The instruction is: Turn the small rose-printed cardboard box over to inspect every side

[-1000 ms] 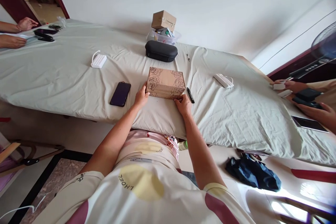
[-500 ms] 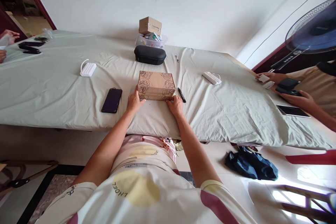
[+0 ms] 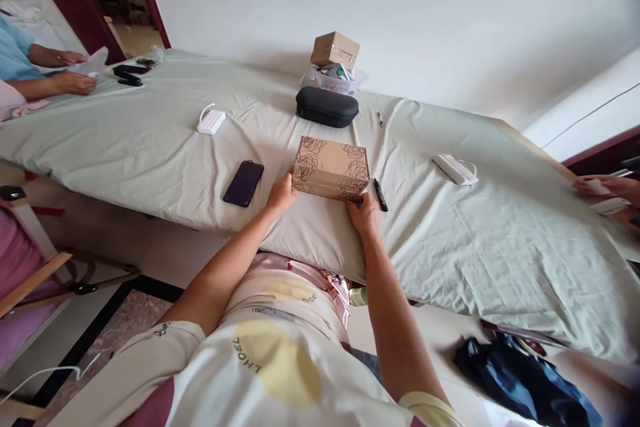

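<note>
A closed cardboard box (image 3: 333, 155) with dark rose line drawings lies on the cloth in front of me. My left hand (image 3: 283, 192) grips its left end near the front corner, fingertips partly hidden. At the box's lower right front corner, my right hand (image 3: 365, 212) has its thumb and fingers closed on the edge. A black marker pen (image 3: 381, 195) lies just right of the box and near that hand. To the left rests a dark smartphone (image 3: 243, 183), apart from my left hand.
Behind the box stand a black zip case (image 3: 327, 107), a clear plastic bin (image 3: 361, 80) and a smaller carton (image 3: 335, 49). White corded devices lie left (image 3: 213, 122) and right (image 3: 456, 169). Other people's hands (image 3: 77, 82) show at both table ends. A dark bag (image 3: 525, 380) lies below.
My view has turned to the left, so the table's things appear farther right. Both my hands stay on the box. More of the person at the left end shows.
</note>
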### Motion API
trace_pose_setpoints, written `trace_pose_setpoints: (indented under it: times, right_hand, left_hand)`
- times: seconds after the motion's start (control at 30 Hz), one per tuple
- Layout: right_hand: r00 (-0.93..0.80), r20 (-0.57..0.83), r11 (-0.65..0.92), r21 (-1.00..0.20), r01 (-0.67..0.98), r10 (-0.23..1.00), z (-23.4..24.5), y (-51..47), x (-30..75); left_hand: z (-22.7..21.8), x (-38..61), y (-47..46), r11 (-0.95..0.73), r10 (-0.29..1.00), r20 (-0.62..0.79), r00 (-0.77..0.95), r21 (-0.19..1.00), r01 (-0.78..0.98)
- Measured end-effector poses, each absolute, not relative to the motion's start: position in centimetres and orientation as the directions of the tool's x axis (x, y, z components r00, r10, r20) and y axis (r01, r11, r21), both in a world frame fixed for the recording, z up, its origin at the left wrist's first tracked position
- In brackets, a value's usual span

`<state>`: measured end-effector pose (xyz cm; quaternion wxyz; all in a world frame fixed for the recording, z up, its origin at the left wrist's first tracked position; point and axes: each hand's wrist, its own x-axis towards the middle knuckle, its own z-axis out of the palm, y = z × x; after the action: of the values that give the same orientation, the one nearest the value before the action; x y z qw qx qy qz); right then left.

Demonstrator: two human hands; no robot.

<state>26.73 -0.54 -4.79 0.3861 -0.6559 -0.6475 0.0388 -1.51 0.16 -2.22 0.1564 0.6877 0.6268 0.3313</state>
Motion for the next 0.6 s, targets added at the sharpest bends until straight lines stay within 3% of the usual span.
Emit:
trace_pose_setpoints:
  times: [0.2,0.3,0.43,0.6]
  right_hand:
    - [0.188,0.445,0.137,-0.602,0.787,0.876,-4.6,-0.8,26.6]
    - [0.208,0.49,0.215,-0.672,0.709,0.847,-3.9,-1.2,26.2]
    - [0.286,0.532,0.31,-0.767,0.562,0.797,-2.4,-2.0,25.4]
    - [0.393,0.648,0.41,-0.738,0.536,0.652,0.2,-3.8,24.3]
  left_hand:
    - [-2.6,-1.8,0.3,-0.151,0.967,0.251,-0.038,0.689,0.709]
    - [-2.5,-1.9,0.3,-0.255,0.934,0.355,-0.039,0.741,0.621]
    - [-2.1,-1.8,0.2,-0.451,0.836,0.547,-0.04,0.727,0.518]
    - [0.1,-0.8,-1.4,-0.54,0.785,0.617,-0.061,0.728,0.422]
